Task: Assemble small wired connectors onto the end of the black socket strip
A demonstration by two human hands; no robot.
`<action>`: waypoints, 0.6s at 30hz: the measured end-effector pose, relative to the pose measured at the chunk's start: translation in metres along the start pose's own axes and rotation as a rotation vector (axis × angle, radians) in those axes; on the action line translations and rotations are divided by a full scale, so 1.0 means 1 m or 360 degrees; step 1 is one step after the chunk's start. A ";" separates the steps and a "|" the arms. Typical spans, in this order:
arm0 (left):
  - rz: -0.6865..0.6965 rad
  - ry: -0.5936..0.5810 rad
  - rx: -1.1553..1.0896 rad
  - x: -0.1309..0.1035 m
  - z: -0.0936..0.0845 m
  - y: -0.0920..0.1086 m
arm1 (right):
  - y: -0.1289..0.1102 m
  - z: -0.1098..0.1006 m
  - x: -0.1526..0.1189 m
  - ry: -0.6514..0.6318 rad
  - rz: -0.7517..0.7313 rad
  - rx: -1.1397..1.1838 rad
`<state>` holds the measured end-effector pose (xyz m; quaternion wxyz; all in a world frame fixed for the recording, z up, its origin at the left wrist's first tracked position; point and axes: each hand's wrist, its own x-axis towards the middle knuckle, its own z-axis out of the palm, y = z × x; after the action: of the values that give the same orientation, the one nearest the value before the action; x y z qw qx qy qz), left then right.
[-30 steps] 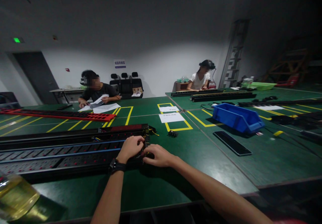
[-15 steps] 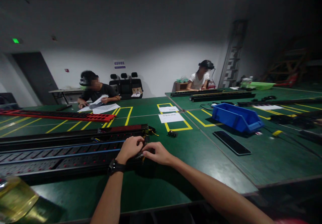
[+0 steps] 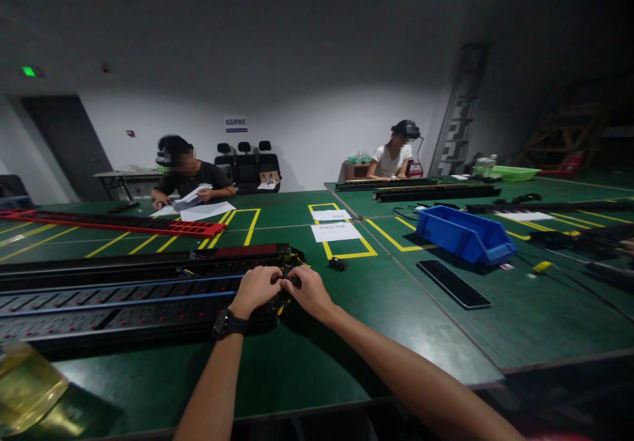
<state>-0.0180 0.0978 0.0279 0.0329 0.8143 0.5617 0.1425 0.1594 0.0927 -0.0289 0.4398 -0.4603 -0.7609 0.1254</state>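
Observation:
A long black strip assembly (image 3: 148,300) with rows of socket-like modules and blue lines lies on the green table at the left. At its right end, where yellow wires (image 3: 283,306) stick out, both hands meet. My left hand (image 3: 258,287), with a black watch on the wrist, rests over the end with its fingers curled together. Fingertips touching or nearly touching it, my right hand (image 3: 308,289) is bent in a pinch. Whatever lies between the fingers is too small and dark to make out. A small black part (image 3: 339,264) sits just beyond the right hand.
A blue bin (image 3: 463,235) and a phone (image 3: 453,284) lie to the right. Paper sheets (image 3: 335,232) are ahead, a red rack strip (image 3: 208,228) far left, a yellowish bottle (image 3: 30,388) near left. Two people sit across the table.
My right hand has risen slightly and its fingers have curled in closer to my left hand. The left hand stays at the strip's end. The view has shifted a little.

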 end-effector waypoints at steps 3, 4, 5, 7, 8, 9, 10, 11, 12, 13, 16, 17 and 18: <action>-0.0067 0.0012 -0.0018 -0.001 -0.002 0.002 | 0.002 -0.003 0.000 0.0006 0.0011 -0.0105; -0.0082 0.0012 -0.0029 -0.002 -0.003 0.002 | 0.003 -0.004 0.001 0.0013 0.0013 -0.0133; -0.0090 0.0009 -0.0042 -0.002 -0.004 0.003 | 0.005 -0.006 0.001 0.0029 0.0017 -0.0157; -0.0096 0.0000 -0.0069 -0.002 -0.005 0.003 | 0.011 -0.011 0.004 0.0084 0.0024 -0.0185; -0.0097 -0.0003 -0.0081 -0.002 -0.006 0.003 | 0.016 -0.014 0.006 0.0116 0.0027 -0.0191; -0.0097 -0.0007 -0.0094 -0.002 -0.006 0.003 | 0.021 -0.019 0.008 0.0143 0.0035 -0.0191; -0.0098 -0.0011 -0.0108 -0.002 -0.006 0.002 | 0.028 -0.024 0.011 0.0161 0.0054 -0.0181; -0.0099 -0.0015 -0.0125 -0.002 -0.006 0.001 | 0.036 -0.030 0.014 0.0167 0.0085 -0.0165; -0.0098 -0.0021 -0.0144 -0.001 -0.006 0.000 | 0.044 -0.038 0.018 0.0164 0.0142 -0.0138; -0.0094 -0.0027 -0.0163 -0.001 -0.006 -0.001 | 0.053 -0.046 0.021 0.0153 0.0221 -0.0094; -0.0089 -0.0032 -0.0192 0.000 -0.005 -0.004 | 0.082 -0.072 0.030 0.0246 0.0408 -0.0067; -0.0094 -0.0032 -0.0189 0.000 -0.004 -0.004 | 0.091 -0.079 0.031 0.0273 0.0446 -0.0054; -0.0105 -0.0031 -0.0178 0.000 -0.004 -0.004 | 0.099 -0.085 0.032 0.0265 0.0461 -0.0024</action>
<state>-0.0224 0.0987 0.0312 0.0886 0.7935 0.5792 0.1644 0.2790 0.1546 -0.0205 0.4752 -0.5773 -0.6484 0.1431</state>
